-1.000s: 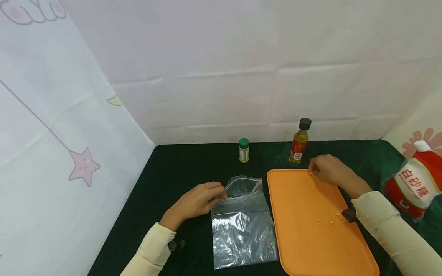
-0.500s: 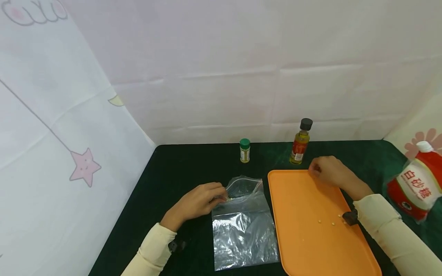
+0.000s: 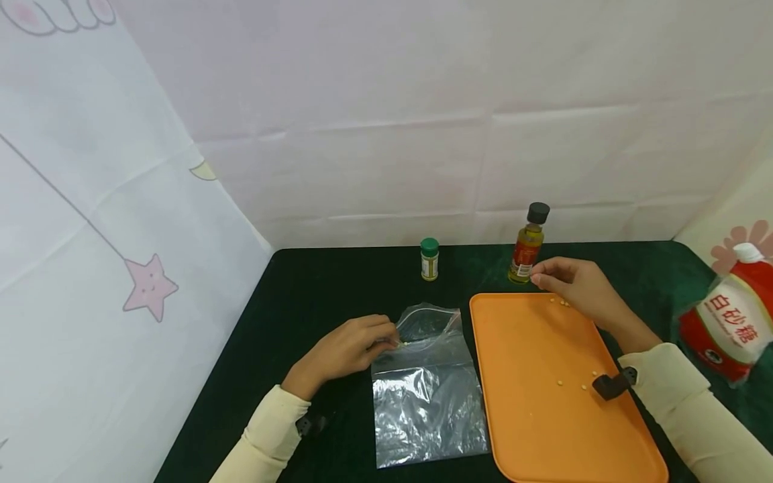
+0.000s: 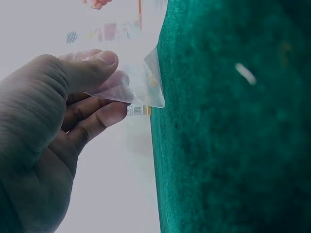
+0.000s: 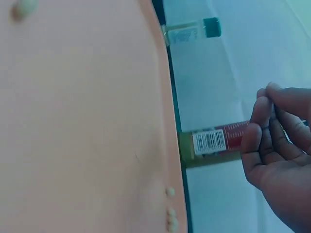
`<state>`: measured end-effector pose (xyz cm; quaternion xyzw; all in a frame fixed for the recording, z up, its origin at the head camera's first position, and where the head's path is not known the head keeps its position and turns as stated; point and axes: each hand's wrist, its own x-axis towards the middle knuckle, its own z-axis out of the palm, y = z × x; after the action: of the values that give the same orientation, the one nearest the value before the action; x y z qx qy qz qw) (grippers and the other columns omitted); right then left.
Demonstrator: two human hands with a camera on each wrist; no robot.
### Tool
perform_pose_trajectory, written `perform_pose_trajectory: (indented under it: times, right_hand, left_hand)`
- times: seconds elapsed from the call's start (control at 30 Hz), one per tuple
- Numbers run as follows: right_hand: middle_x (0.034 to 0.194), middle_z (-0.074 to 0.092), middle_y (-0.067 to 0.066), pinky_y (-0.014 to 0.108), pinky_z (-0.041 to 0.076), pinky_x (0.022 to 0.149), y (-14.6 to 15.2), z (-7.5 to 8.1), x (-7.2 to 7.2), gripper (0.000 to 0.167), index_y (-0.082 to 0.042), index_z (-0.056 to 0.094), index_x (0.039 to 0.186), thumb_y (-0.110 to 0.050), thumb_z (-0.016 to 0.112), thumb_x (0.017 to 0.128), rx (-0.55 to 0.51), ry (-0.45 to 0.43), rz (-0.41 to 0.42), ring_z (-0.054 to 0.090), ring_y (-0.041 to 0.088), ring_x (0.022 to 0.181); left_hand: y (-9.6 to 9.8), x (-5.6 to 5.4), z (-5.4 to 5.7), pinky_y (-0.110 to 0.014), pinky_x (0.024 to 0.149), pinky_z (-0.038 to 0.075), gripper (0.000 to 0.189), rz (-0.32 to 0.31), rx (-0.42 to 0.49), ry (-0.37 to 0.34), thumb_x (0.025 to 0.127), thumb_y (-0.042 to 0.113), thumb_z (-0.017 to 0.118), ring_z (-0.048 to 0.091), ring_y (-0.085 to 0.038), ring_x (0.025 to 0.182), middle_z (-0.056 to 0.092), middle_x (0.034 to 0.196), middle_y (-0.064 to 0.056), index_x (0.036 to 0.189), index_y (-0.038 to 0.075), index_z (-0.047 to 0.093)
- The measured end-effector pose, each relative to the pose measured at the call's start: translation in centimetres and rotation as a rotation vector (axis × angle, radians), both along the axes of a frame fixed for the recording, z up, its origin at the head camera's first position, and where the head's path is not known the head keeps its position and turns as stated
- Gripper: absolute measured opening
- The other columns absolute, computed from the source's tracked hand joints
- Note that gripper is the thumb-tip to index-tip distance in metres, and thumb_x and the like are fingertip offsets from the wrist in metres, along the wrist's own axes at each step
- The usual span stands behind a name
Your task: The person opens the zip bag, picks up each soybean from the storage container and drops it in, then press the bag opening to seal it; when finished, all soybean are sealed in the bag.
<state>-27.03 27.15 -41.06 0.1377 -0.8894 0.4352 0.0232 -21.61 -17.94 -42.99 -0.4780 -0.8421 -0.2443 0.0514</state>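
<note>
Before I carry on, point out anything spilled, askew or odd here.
In the left wrist view, a small whitish bit on the green tabletop looks stray: it lies alone, off the orange tray holding pale pieces. It's too blurred to identify.

Open clear zip bag (image 3: 430, 416) beside orange tray (image 3: 543, 436) with pale pellets (image 3: 559, 383)

Creased pale cloth walls (image 3: 362, 174), the left one star-printed, rise beyond a green table (image 3: 338, 282).
</note>
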Motion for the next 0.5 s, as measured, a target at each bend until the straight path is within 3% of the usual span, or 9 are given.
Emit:
perform_pose_trajectory:
  times: [0.17,0.3,0.5]
  right_hand:
    - [0.116,0.068,0.009,0.024,0.055,0.084,-0.3,-0.09,0.27,0.04,-0.01,0.068,0.12,-0.042,0.066,0.097,-0.182,-0.067,-0.013,0.063,0.019,0.101]
    - [0.115,0.066,0.01,0.029,0.056,0.088,-0.45,-0.2,0.3,0.041,-0.001,0.065,0.122,-0.034,0.067,0.097,-0.356,-0.121,0.003,0.062,0.019,0.101]
    - [0.115,0.066,0.013,0.029,0.055,0.09,-0.82,-0.3,0.32,0.04,0.003,0.063,0.123,-0.029,0.067,0.098,-0.414,-0.149,0.048,0.062,0.021,0.1]
  left_hand:
    - [0.02,0.0,0.08,-0.015,0.082,0.052,0.019,0.002,-0.004,0.016,0.092,0.004,0.072,0.06,0.002,0.095,0.062,0.105,0.009,0.108,0.014,0.068]
    - [0.02,-0.1,0.14,-0.016,0.082,0.052,0.018,-0.004,0.0,0.017,0.093,0.005,0.072,0.059,0.002,0.095,0.062,0.106,0.009,0.108,0.014,0.068]
    - [-0.05,-0.07,0.15,-0.015,0.083,0.051,0.018,-0.011,-0.008,0.007,0.095,0.007,0.07,0.058,0.003,0.097,0.062,0.107,0.009,0.11,0.015,0.067]
